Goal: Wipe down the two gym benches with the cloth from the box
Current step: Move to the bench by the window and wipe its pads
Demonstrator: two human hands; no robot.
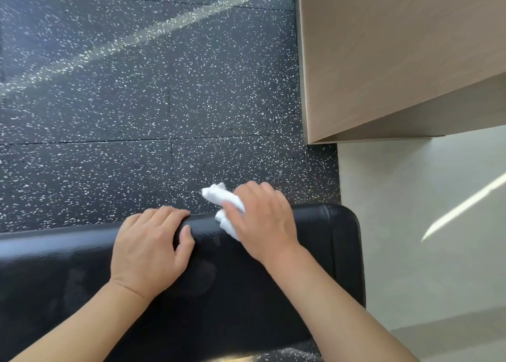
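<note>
A black padded gym bench (323, 252) runs across the lower part of the head view, its right end near the wall. My right hand (262, 222) grips a crumpled white cloth (223, 197) and holds it against the bench's far edge. My left hand (149, 249) rests on the same far edge just to the left, fingers curled over the rim, thumb on the top of the pad. Only one bench is in view; the box is not visible.
Dark rubber flooring with white speckles (137, 87) lies beyond the bench. A light wooden panel or cabinet (383, 54) stands at the upper right. A pale wall (424, 224) runs close to the bench's right end.
</note>
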